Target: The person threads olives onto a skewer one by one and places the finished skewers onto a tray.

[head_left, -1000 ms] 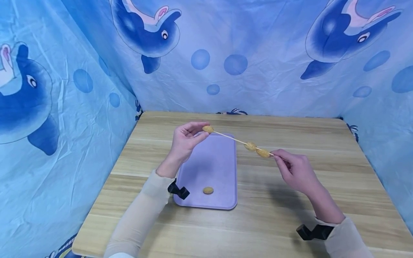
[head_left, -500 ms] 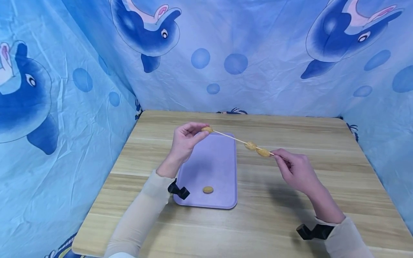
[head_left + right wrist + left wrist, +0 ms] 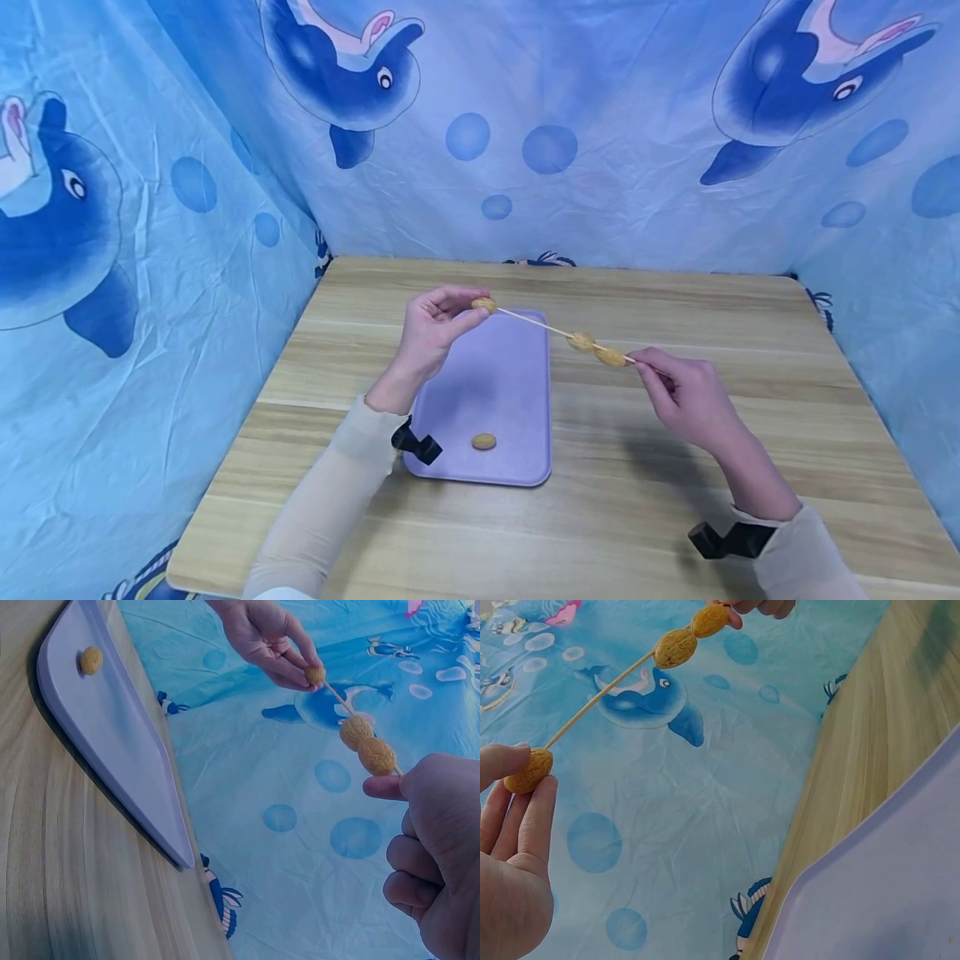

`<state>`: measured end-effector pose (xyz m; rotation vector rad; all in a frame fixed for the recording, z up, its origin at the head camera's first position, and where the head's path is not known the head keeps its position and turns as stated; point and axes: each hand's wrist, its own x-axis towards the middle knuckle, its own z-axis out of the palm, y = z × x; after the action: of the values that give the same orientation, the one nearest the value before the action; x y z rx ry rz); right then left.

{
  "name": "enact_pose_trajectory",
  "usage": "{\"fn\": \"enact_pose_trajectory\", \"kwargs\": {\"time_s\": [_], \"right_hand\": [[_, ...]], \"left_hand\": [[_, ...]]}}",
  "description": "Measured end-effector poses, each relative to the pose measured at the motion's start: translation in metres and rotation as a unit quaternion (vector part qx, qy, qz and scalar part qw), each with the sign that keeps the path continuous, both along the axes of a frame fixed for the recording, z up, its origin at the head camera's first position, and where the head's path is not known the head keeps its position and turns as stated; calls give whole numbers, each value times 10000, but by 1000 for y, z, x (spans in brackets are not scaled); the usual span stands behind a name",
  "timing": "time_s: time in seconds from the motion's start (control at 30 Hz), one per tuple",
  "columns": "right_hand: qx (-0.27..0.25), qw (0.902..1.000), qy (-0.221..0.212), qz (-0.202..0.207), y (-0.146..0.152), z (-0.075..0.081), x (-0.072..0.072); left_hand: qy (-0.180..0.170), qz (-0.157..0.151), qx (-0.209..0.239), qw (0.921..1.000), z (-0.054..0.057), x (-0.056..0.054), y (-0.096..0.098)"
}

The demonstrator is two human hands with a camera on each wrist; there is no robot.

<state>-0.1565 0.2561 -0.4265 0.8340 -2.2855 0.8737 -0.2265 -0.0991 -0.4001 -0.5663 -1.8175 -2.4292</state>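
Note:
My left hand (image 3: 429, 332) pinches a golden-brown, wrinkled oval piece (image 3: 484, 305) between thumb and fingers, at the left end of a thin wooden skewer (image 3: 532, 321). In the left wrist view that piece (image 3: 529, 772) meets the skewer's tip; how deep the tip sits in it is hidden. Two similar pieces (image 3: 355, 732) are threaded side by side near the skewer's other end. There my right hand (image 3: 693, 402) grips the skewer between thumb and index finger, the other fingers curled. The skewer slants down to the right, held above the table.
One more brown oval piece (image 3: 483, 442) lies near the front of a shallow purple tray (image 3: 517, 400). The tray stands on a wood-grain table (image 3: 622, 517), left of its middle. Blue dolphin-print cloth (image 3: 600, 217) hangs behind and at both sides.
Between the left fingers, the oval piece tilts slightly and shifts a little at the skewer's tip. Both hands otherwise stay almost in place.

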Motion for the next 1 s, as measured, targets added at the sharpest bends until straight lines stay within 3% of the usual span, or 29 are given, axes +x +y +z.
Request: {"fn": "enact_pose_trajectory", "kwargs": {"time_s": [0.23, 0.5, 1.0], "right_hand": [[48, 10000, -24, 9, -2, 0, -1], [-41, 10000, -40, 79, -7, -3, -1], [-73, 9998, -34, 197, -19, -7, -5]], "left_hand": [[-51, 5, -107, 9999, -1, 1, 0], [-289, -110, 250, 9992, -4, 1, 3], [-437, 4, 199, 9988, -10, 1, 4]]}}
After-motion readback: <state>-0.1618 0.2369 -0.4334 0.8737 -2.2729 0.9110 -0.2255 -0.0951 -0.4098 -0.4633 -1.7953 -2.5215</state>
